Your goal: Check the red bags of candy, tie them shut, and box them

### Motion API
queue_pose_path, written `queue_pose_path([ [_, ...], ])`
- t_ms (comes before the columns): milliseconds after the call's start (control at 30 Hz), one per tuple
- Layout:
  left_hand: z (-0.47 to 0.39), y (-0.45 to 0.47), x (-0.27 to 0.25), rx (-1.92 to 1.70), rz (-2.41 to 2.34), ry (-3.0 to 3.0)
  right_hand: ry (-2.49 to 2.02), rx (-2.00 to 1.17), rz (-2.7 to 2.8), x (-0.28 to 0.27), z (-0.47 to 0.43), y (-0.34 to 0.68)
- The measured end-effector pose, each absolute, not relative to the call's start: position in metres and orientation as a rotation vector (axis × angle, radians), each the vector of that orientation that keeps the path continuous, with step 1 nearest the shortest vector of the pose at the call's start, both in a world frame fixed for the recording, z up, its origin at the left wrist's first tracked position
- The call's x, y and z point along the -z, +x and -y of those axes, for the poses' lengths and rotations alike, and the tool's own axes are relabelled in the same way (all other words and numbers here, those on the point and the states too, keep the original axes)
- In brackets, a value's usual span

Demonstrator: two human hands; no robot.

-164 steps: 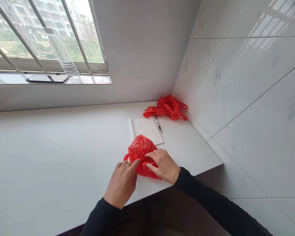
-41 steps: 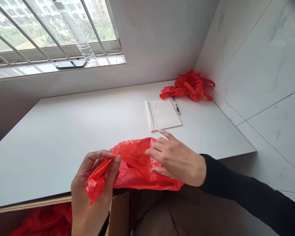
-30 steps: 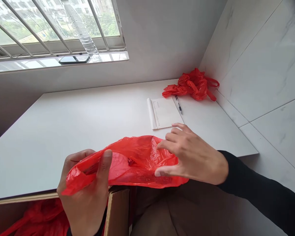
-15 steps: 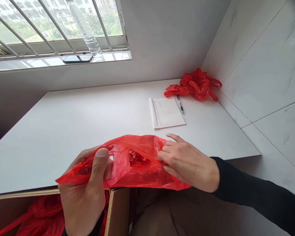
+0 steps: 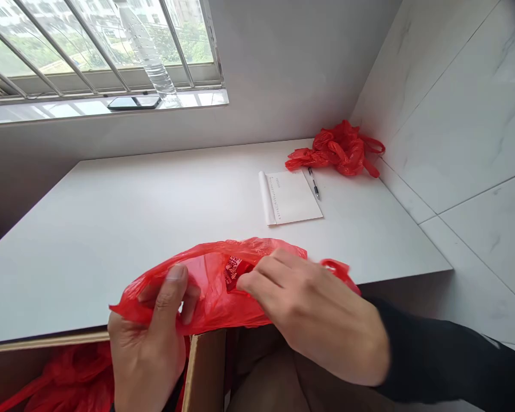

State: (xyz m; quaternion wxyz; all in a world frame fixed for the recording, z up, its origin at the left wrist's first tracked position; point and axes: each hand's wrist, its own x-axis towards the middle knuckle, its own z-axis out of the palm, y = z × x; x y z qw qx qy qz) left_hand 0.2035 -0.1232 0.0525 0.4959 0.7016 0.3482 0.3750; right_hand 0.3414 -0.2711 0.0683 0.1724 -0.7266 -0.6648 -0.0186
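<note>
A thin red plastic bag [image 5: 217, 312] is held at the table's front edge, its mouth open towards me. My left hand [image 5: 154, 320] grips the bag's left end, thumb on the near side and fingers partly behind the film. Inside lies a small red packet with printed pattern [image 5: 232, 273]. My right hand [image 5: 313, 309] is over the bag's mouth, its fingers bent and close together, tips at the packet's right side. Whether they pinch it is hidden, and the thumb is out of sight. A red bag handle [image 5: 337, 268] shows behind my right hand.
On the white table [image 5: 175, 194] lie a notepad [image 5: 296, 197], a pen [image 5: 313, 183] and a crumpled red bag [image 5: 341, 149]. Below the front edge stands a cardboard box [image 5: 206, 366] with red bags [image 5: 75, 372] inside. A phone [image 5: 134, 103] and a clear bottle [image 5: 161, 77] are on the windowsill.
My right hand has moved left from the bag's right rim to the packet in its mouth. The bag's right side has shifted, and a handle now shows there. My left hand keeps its grip.
</note>
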Motion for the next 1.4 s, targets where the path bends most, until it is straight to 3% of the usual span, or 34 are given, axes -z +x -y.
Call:
queue_pose_path([
  [167,0.130,0.203,-0.051,-0.760,-0.747,1.655,-2.380,-0.280,2.042,-0.024,0.220,0.337],
  [367,0.129,0.205,-0.054,-0.784,-0.780,1.558,-2.390,-0.252,2.013,0.006,0.195,0.347],
  [667,0.116,0.198,-0.048,-0.811,-0.601,1.422,-2.446,-0.053,1.964,-0.024,0.232,0.358],
  [867,0.120,0.201,-0.050,-0.816,-0.519,1.399,-2.531,-0.245,2.067,-0.038,0.252,0.347],
  [1400,0.126,0.197,-0.047,-0.695,-0.657,1.344,-2.276,-0.503,2.223,-0.005,0.233,0.334],
])
